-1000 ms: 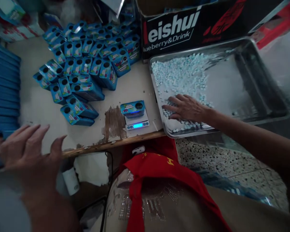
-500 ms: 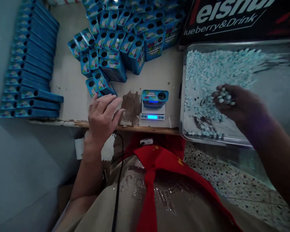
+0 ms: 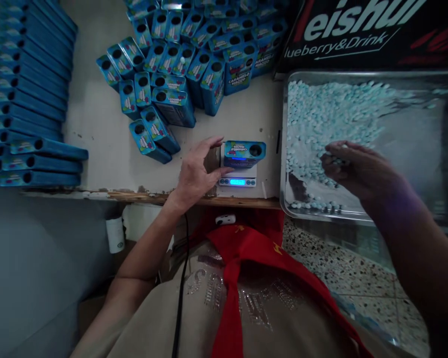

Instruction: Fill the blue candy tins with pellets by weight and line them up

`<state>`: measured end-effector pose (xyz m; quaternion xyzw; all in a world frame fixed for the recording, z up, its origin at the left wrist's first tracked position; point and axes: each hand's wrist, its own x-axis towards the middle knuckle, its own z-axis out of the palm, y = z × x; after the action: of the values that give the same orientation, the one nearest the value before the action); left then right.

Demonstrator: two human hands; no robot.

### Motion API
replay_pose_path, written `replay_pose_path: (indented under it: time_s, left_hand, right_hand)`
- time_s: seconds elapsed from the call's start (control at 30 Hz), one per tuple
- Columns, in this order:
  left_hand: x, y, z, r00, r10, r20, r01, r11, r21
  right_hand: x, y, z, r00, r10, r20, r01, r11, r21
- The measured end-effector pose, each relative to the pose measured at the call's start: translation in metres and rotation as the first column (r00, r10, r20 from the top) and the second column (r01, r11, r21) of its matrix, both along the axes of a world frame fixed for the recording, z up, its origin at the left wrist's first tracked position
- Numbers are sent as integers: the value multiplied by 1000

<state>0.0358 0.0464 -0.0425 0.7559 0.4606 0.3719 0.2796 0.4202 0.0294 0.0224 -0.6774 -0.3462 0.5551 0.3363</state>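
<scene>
My left hand is at the left end of a blue candy box, thumb and fingers spread apart around that end. Whether they press on it I cannot tell. Standing on a small digital scale with a lit blue display, the box shows a dark round hole in its top. Over the metal tray, my right hand is cupped round some small pale candies, mostly hidden by the fingers. Loose pale blue and white candies cover much of the tray's left part.
Many upright blue boxes crowd the back of the worn white table. Another row of blue boxes lies stacked at the left. A black printed box stands behind the tray. A dark cable hangs in front of my body.
My left hand has moved right from the standing boxes to the box on the scale. My right hand has turned over slightly above the tray, its candies now more hidden.
</scene>
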Motion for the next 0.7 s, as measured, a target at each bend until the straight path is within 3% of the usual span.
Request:
replay_pose_path:
  time_s: [0.13, 0.23, 0.37, 0.5, 0.6, 0.7]
  left_hand:
    - [6, 8, -4, 999, -36, 8, 36, 999, 5]
    - [3, 5, -3, 999, -38, 34, 38, 999, 7]
    - [-11, -2, 2, 999, -1, 54, 1, 1000, -8]
    - [-23, -6, 5, 998, 29, 59, -27, 999, -37]
    - [-25, -7, 4, 998, 21, 68, -18, 999, -46]
    - [-24, -7, 3, 996, -3, 91, 5, 1000, -24]
  right_hand:
    - [-30, 8, 21, 989, 6, -147, 10, 994, 106]
    - [-60, 17, 42, 971, 147, -190, -109, 974, 197]
    - [-93, 29, 57, 919, 390, -63, -366, 900, 236]
    - [-105, 37, 56, 863, 500, 67, -502, 837, 220]
    - [-104, 39, 52, 878, 475, 55, -477, 858, 189]
    - [-97, 39, 51, 932, 357, -68, -331, 912, 243]
